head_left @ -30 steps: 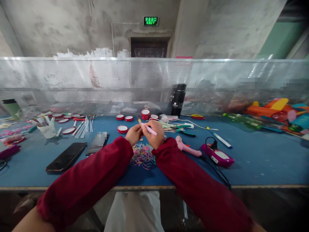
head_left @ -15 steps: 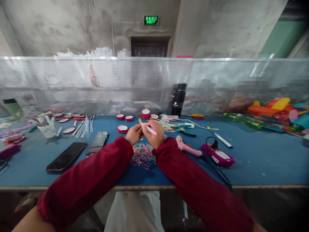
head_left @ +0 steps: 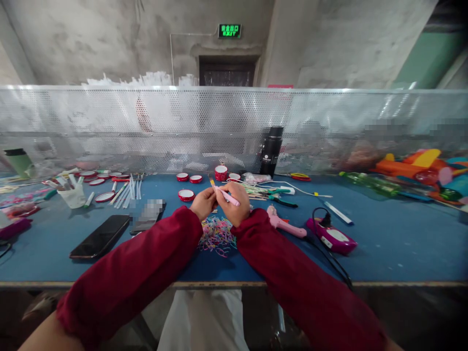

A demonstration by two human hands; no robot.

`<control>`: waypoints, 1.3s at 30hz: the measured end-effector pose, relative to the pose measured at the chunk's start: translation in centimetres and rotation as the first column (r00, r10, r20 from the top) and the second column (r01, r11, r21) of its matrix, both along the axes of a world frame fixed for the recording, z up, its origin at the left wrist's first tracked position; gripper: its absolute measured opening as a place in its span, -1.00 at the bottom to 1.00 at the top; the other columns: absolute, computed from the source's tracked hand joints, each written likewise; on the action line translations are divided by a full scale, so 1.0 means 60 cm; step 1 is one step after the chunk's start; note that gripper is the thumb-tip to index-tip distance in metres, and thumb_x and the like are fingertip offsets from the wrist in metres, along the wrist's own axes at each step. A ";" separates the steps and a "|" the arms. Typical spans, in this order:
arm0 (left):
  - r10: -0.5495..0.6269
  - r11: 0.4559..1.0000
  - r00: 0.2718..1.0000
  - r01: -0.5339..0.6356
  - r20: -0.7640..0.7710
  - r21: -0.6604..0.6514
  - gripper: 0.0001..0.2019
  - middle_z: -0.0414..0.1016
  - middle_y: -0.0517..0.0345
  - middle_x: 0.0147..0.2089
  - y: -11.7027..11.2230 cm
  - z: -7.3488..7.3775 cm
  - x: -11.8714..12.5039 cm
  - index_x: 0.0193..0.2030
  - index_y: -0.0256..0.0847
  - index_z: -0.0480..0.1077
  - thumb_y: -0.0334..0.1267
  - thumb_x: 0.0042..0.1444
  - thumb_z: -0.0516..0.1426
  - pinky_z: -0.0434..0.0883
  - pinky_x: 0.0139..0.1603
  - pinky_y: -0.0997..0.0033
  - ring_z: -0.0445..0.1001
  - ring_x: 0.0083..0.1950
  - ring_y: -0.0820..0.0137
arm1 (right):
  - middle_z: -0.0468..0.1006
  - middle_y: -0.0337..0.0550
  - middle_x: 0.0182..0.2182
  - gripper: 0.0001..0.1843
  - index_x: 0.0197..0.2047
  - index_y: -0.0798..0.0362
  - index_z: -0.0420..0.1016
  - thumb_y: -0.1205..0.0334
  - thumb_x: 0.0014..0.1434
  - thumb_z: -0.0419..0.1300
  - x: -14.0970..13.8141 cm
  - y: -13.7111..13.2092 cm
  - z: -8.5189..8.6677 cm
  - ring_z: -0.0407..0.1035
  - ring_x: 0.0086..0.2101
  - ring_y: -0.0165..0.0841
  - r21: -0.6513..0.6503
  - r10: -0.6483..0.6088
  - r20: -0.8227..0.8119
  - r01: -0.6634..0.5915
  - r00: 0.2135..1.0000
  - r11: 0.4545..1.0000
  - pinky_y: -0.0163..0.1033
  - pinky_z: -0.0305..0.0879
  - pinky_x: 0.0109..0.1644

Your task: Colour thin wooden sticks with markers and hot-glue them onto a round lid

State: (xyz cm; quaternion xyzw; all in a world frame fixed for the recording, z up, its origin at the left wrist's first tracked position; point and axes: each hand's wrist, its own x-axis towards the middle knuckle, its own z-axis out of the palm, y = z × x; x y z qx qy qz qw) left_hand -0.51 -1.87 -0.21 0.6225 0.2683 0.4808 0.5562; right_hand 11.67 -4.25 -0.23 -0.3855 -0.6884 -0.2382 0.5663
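1. Head view: the blue, flat tabletop (head_left: 387, 248) is crossed by dark-red fabric sleeves (head_left: 146, 268), perhaps braced for steadiness.
2. A black cylindrical bottle (head_left: 271, 153) is stood behind, presumably out of the way.
3. The right hand (head_left: 234, 208) is closed; the left hand (head_left: 203, 204) is curled, its hold hidden.
4. Nearer space is blocked by a multicoloured pile of thin bands (head_left: 217, 239).
5. The right sleeve is flanked by a pink gun-shaped tool (head_left: 288, 226).
6. A slim, pink-handled brush-like tool (head_left: 229, 197) is gripped slantwise in the right hand, probably for tip visibility.

blue-topped worktable (head_left: 398, 248), black smartphone (head_left: 99, 237) lying left, multicoloured strand pile (head_left: 216, 236) near front edge, white cup (head_left: 73, 199), red-sided round tins (head_left: 186, 195), black flask (head_left: 271, 153) standing rear, green-handled pliers (head_left: 284, 201), purple power strip (head_left: 334, 236) right
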 end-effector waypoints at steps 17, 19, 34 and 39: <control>0.004 1.000 1.000 -0.004 -0.013 0.027 -0.67 0.11 0.36 -0.68 -0.004 0.002 -0.001 -0.43 -0.26 0.28 0.00 0.08 0.15 -0.07 -0.64 0.52 0.01 -0.67 0.62 | 0.48 -0.18 -0.47 -0.86 -0.38 0.01 0.38 0.18 0.20 0.15 -0.003 -0.002 0.002 0.34 -0.38 -0.31 0.000 0.019 -0.010 -0.019 1.000 1.000 -0.20 0.23 -0.23; 0.004 0.999 1.000 -0.003 -0.012 0.036 -0.67 0.11 0.35 -0.68 -0.005 0.002 0.000 -0.43 -0.26 0.28 0.00 0.08 0.15 -0.07 -0.63 0.52 0.02 -0.66 0.62 | 0.48 -0.18 -0.47 -0.86 -0.38 0.01 0.38 0.17 0.21 0.14 -0.004 -0.001 0.001 0.34 -0.37 -0.31 -0.005 0.015 -0.015 -0.015 1.000 1.000 -0.21 0.24 -0.23; 0.005 1.000 1.000 -0.005 -0.010 0.018 -0.70 0.11 0.36 -0.67 -0.002 0.001 0.000 -0.42 -0.26 0.27 -0.05 0.11 0.14 -0.07 -0.63 0.53 0.02 -0.67 0.62 | 0.48 -0.17 -0.47 -0.86 -0.39 0.01 0.38 0.18 0.20 0.14 0.000 0.000 0.001 0.35 -0.37 -0.31 0.009 -0.005 -0.010 0.005 1.000 1.000 -0.20 0.23 -0.22; -0.007 1.000 1.000 0.007 -0.008 0.005 -0.70 0.14 0.34 -0.66 -0.002 0.001 -0.001 -0.41 -0.27 0.29 -0.04 0.08 0.16 -0.09 -0.63 0.53 0.04 -0.66 0.62 | 0.48 -0.18 -0.48 -0.87 -0.38 0.01 0.37 0.19 0.20 0.14 0.004 0.003 0.000 0.35 -0.37 -0.31 0.013 -0.027 -0.010 0.027 1.000 1.000 -0.21 0.23 -0.24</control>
